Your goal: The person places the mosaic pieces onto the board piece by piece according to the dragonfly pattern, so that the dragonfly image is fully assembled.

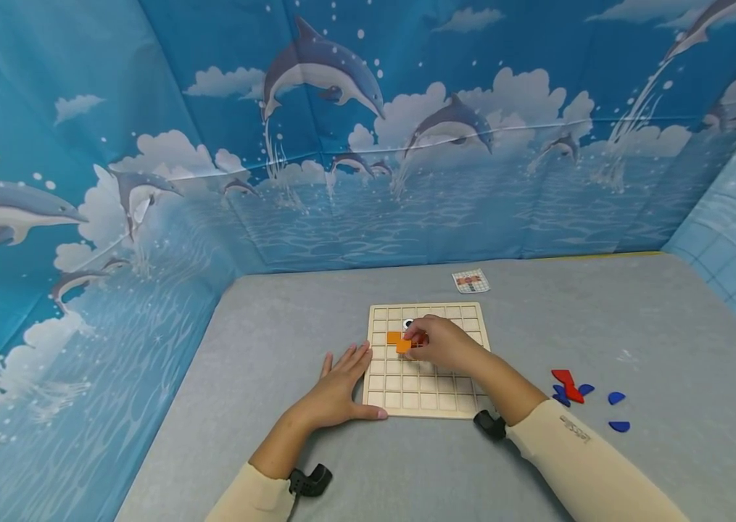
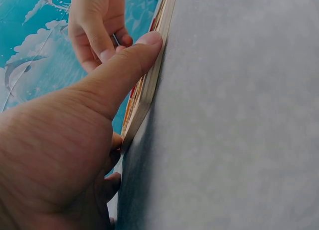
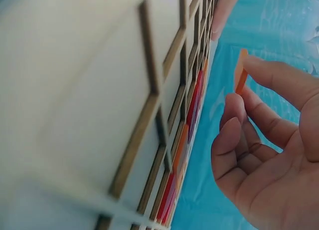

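- Dolphin-print sheeting as backdrop, with grey cloth spread over the work surface.
- Laid flat on that cloth: a wooden grid board, probably set in front of the wearer for easy reach by both hands.
- Beyond the far edge, a small printed card, likely put there for glancing at, out from under either arm.
- Off to the right, apart from the board: loose red pieces and blue half-rounds, presumably handy for picking up.
- Left hand against the board's left side, fingers straight and spread, thumb at the near edge; touching only the frame, apparently to stop it sliding.
- Right hand over the upper part of the grid, thumb and fingertip nearly together, pinching an orange tile; remaining fingers curled in, with nothing in them.
- Seen from the right wrist, held tile tipped on edge and apart from the grid; pinched at the fingertips, perhaps for precise handling.
- Beside it on the board, a second orange tile and a black-and-white disc; also red shapes, partly hidden and hard to count.
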Motion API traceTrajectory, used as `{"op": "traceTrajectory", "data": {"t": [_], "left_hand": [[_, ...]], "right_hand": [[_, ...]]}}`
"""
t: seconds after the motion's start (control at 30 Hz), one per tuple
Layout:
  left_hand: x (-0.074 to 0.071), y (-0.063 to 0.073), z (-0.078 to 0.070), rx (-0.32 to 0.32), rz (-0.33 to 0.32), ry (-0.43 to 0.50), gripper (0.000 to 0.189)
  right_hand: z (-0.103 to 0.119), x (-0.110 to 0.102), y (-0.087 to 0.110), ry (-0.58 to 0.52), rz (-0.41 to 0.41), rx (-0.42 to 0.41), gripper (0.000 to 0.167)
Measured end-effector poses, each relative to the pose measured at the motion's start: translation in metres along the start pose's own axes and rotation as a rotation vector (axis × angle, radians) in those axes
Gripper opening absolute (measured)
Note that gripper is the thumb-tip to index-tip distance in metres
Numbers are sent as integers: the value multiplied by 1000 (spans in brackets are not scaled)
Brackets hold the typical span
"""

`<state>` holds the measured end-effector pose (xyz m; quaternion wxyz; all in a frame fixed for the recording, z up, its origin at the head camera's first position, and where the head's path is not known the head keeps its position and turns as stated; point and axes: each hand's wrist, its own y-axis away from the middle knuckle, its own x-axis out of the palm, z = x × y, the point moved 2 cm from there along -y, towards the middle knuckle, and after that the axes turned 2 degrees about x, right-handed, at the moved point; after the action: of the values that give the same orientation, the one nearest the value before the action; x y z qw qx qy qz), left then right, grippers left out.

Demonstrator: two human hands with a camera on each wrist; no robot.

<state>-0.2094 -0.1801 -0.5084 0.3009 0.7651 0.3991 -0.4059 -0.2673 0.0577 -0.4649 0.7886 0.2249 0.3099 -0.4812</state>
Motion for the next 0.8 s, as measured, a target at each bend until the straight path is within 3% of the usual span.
{"op": "traceTrajectory", "data": {"t": [0.4,0.8], "left_hand": [[-1,1,0,10,-1,3,117],[-1,1,-1,18,-8,-5,117]], "right_hand": [[1,11,-18,-29,53,49,19],[4,15,-25,52,72,42,22]]}}
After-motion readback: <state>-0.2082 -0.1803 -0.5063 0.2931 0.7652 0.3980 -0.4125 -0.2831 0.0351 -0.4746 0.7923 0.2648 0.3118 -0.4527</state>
